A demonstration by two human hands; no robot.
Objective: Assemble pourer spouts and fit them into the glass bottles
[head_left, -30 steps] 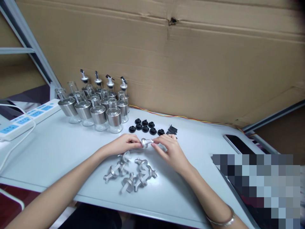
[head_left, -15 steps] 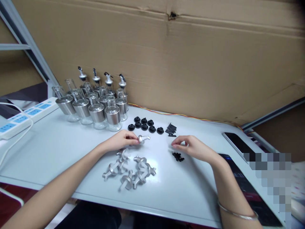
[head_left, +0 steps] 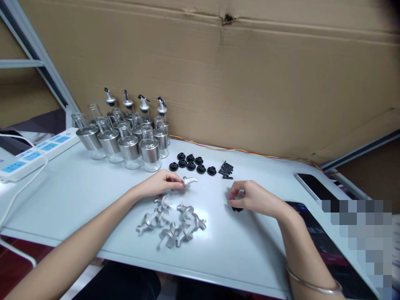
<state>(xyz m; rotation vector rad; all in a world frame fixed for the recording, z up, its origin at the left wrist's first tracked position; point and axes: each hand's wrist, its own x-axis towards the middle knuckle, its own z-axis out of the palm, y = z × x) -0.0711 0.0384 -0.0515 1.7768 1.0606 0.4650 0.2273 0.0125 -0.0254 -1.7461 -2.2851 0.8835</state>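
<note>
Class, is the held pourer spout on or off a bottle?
Off: the left hand pinches the silver pourer spout, apart from the glass bottles.

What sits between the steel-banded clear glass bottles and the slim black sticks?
Eight round black stepped caps, loosely clustered on the pale grey table between the bottles and the sticks; seen in the head view.

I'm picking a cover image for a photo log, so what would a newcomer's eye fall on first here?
Probably the cluster of glass bottles at the table's back left, before the cardboard wall. Next, near the middle, the left hand holds a silver spout beyond a scatter of loose spouts. To the right, the right hand is at a partly hidden pile of small black parts.
</note>
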